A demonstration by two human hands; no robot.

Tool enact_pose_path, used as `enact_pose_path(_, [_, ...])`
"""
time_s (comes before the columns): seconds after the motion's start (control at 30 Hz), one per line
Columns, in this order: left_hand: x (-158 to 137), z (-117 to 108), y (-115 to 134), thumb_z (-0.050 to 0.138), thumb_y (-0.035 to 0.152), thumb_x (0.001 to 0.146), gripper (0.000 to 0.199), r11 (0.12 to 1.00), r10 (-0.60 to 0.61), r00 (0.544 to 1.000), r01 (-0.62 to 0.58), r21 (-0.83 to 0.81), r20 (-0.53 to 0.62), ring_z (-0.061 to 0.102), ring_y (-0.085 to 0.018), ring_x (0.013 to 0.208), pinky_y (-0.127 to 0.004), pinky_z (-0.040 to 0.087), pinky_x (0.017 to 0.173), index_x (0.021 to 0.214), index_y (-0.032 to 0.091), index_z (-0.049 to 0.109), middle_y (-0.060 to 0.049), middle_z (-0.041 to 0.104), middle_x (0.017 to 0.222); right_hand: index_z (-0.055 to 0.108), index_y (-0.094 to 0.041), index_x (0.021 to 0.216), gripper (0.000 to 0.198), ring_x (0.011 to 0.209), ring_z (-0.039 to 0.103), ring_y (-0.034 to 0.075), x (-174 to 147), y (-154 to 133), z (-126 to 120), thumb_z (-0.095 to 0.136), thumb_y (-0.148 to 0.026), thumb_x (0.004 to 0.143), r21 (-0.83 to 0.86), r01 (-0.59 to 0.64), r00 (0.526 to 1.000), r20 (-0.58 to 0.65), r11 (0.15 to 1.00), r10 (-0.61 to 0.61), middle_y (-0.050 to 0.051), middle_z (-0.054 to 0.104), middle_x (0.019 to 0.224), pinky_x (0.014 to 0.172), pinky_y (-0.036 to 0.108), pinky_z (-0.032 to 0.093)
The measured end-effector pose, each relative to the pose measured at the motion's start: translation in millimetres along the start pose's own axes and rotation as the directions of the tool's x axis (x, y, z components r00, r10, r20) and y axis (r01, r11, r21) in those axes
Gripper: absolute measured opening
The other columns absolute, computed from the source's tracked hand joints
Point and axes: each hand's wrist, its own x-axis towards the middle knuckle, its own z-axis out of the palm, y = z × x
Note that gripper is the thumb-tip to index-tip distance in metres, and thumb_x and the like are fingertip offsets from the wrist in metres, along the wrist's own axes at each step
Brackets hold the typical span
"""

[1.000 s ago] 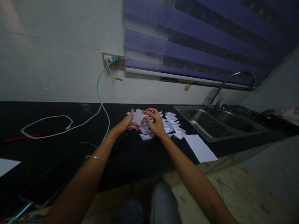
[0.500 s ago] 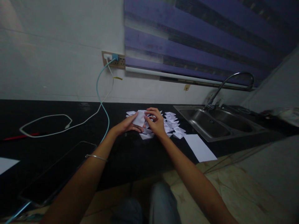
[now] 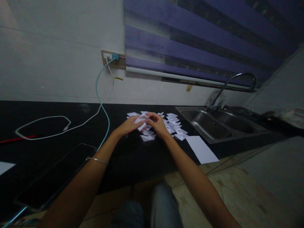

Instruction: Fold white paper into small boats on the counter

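Note:
Between my two hands is a small folded piece of white paper [image 3: 140,119], held just above the black counter [image 3: 123,158]. My left hand [image 3: 129,125] grips its left side, thumb on top and fingers beneath. On its right edge, my right hand [image 3: 157,123] pinches the paper between thumb and fingers. Several folded paper boats [image 3: 148,138] lie under and behind my hands. More paper boats [image 3: 174,122] stand in rows to the right of my right hand, and my fingers partly cover some of them.
A flat white sheet [image 3: 201,149] lies at the counter's front edge, left of a steel double sink [image 3: 213,126] with a curved tap [image 3: 234,79]. A phone [image 3: 55,175], a white cable [image 3: 42,117], a red pen-like stick [image 3: 17,138] and another sheet [image 3: 6,167] are on the left.
The paper, earlier upright and facing me as a flat square, now tilts lower and looks partly opened out. My right fingers have closed in on its edge. The view has shifted slightly.

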Motion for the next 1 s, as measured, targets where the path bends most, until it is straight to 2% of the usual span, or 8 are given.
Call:
enact_pose_path(0.13, [0.5, -2.8, -1.4, 0.068, 0.037, 0.085, 0.036, 0.999, -0.023, 0.999, 0.021, -0.044, -0.031, 0.067, -0.019, 0.075, -0.028, 0.052, 0.068, 0.111, 0.013, 0.067, -0.007, 0.072, 0.085, 0.065, -0.022, 0.089, 0.028, 0.081, 0.064, 0.016, -1.4, -3.8, -1.9, 0.078, -0.035, 0.069, 0.056, -0.054, 0.998, 0.025, 0.997, 0.053, 0.002, 0.067, 0.094, 0.075, 0.033, 0.057])
enact_pose_path(0.23, [3.0, -5.1, -2.4, 0.07, 0.042, 0.084, 0.038, 0.979, -0.11, 0.994, 0.112, -0.171, 0.022, 0.068, -0.02, 0.072, -0.028, 0.053, 0.063, 0.111, 0.015, 0.067, -0.008, 0.072, 0.085, 0.068, -0.021, 0.087, 0.022, 0.074, 0.064, 0.015, -0.5, -1.9, -4.7, 0.076, -0.033, 0.07, 0.052, -0.059, 0.998, 0.005, 0.997, 0.059, 0.001, 0.068, 0.088, 0.07, 0.032, 0.056])
enact_pose_path(0.4, [5.9, -7.2, -3.0, 0.038, 0.069, 0.093, 0.064, 0.924, -0.215, 0.97, 0.24, -0.298, 0.115, 0.069, -0.023, 0.067, -0.033, 0.055, 0.056, 0.107, 0.014, 0.067, -0.013, 0.072, 0.081, 0.073, -0.02, 0.078, 0.009, 0.082, 0.065, 0.017, 0.1, -0.1, -6.8, 0.075, -0.025, 0.07, 0.016, 0.054, 0.998, -0.039, 0.998, -0.053, 0.003, 0.069, 0.087, 0.074, 0.032, 0.055])
enact_pose_path(0.43, [5.0, -7.9, -3.1, 0.038, 0.069, 0.092, 0.065, 0.919, -0.217, 0.967, 0.248, -0.305, 0.134, 0.069, -0.023, 0.067, -0.033, 0.055, 0.056, 0.106, 0.013, 0.067, -0.013, 0.073, 0.081, 0.073, -0.02, 0.077, 0.008, 0.083, 0.065, 0.017, 0.0, -0.7, -6.5, 0.075, -0.025, 0.07, 0.001, 0.068, 0.997, -0.033, 0.998, -0.068, 0.003, 0.069, 0.088, 0.075, 0.033, 0.055])
enact_pose_path(0.6, [-1.7, -12.2, -4.9, 0.068, 0.051, 0.084, 0.04, 0.944, -0.178, 0.964, 0.223, -0.241, 0.197, 0.071, -0.021, 0.076, -0.029, 0.056, 0.065, 0.097, 0.014, 0.071, -0.013, 0.073, 0.085, 0.075, -0.022, 0.078, 0.008, 0.087, 0.065, 0.018, 0.4, -2.1, -4.9, 0.073, -0.029, 0.074, -0.066, 0.122, 0.993, 0.012, 0.99, -0.122, 0.005, 0.068, 0.088, 0.077, 0.035, 0.056])
enact_pose_path(0.73, [-0.4, -13.0, -9.7, 0.07, 0.049, 0.083, 0.037, 0.957, -0.176, 0.958, 0.221, -0.189, 0.226, 0.071, -0.02, 0.075, -0.027, 0.056, 0.062, 0.095, 0.014, 0.069, -0.011, 0.074, 0.086, 0.075, -0.022, 0.079, 0.006, 0.094, 0.064, 0.02, -0.4, -0.3, -5.8, 0.072, -0.027, 0.077, -0.153, 0.194, 0.981, 0.02, 0.969, -0.194, 0.006, 0.065, 0.094, 0.069, 0.031, 0.056])
enact_pose_path(0.87, [2.5, -11.0, -13.2, 0.071, 0.052, 0.082, 0.043, 0.964, -0.192, 0.965, 0.22, -0.15, 0.18, 0.07, -0.018, 0.07, -0.025, 0.054, 0.059, 0.1, 0.014, 0.067, -0.009, 0.074, 0.081, 0.076, -0.023, 0.085, 0.01, 0.098, 0.061, 0.02, -4.2, -3.3, -6.4, 0.067, -0.022, 0.08, -0.289, 0.244, 0.969, 0.034, 0.926, -0.245, 0.007, 0.057, 0.105, 0.061, 0.026, 0.053])
enact_pose_path(1.0, [3.0, -9.5, -12.4, 0.072, 0.055, 0.08, 0.044, 0.981, -0.152, 0.981, 0.164, -0.101, 0.118, 0.066, -0.015, 0.062, -0.023, 0.051, 0.056, 0.095, 0.013, 0.066, -0.006, 0.07, 0.073, 0.075, -0.023, 0.086, 0.012, 0.096, 0.059, 0.019, -6.9, -11.4, -5.6, 0.064, -0.02, 0.083, -0.32, 0.271, 0.961, 0.038, 0.908, -0.273, 0.006, 0.055, 0.103, 0.061, 0.026, 0.052])
